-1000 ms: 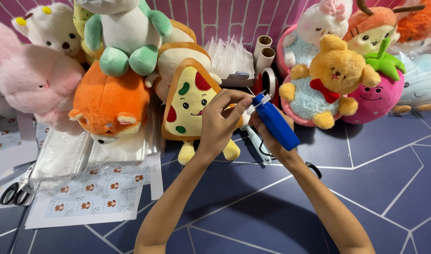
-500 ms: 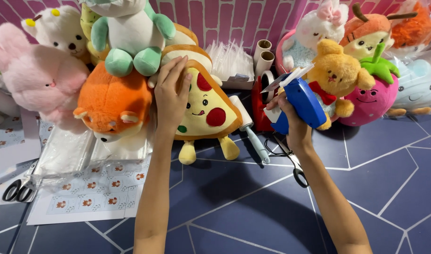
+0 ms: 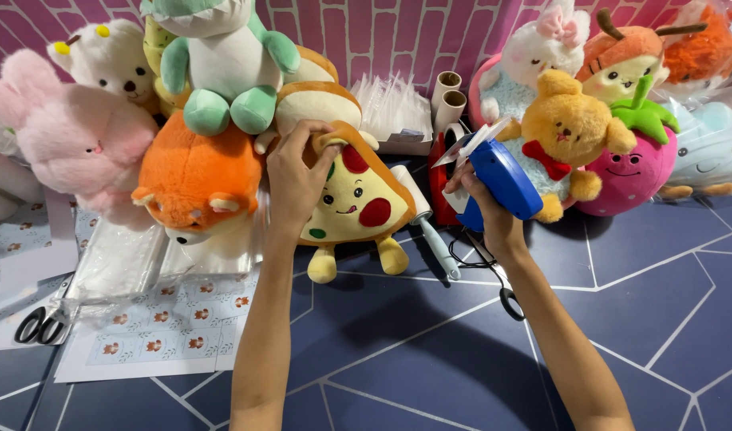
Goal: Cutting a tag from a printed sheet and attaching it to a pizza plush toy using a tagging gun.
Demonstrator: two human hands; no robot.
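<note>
1 pizza-slice plush (image 3: 354,199), lying face up on the dark blue floor (image 3: 430,359) between the orange plush (image 3: 197,179) and the blue tape dispenser (image 3: 502,177). left hand (image 3: 296,175): fingers curled, pinching the crust edge at the top of the pizza-slice plush. right hand (image 3: 482,209): wrapped tight around 1 blue tape dispenser, held just beside 1 yellow bear plush (image 3: 573,132). 1 pink bunny plush (image 3: 71,144) at far left. 1 green and white plush (image 3: 222,64) seated on the orange plush. 2 cardboard tubes (image 3: 448,94) upright by the pink wall. 1 pair of scissors (image 3: 39,323) on printed sheets at left.
</note>
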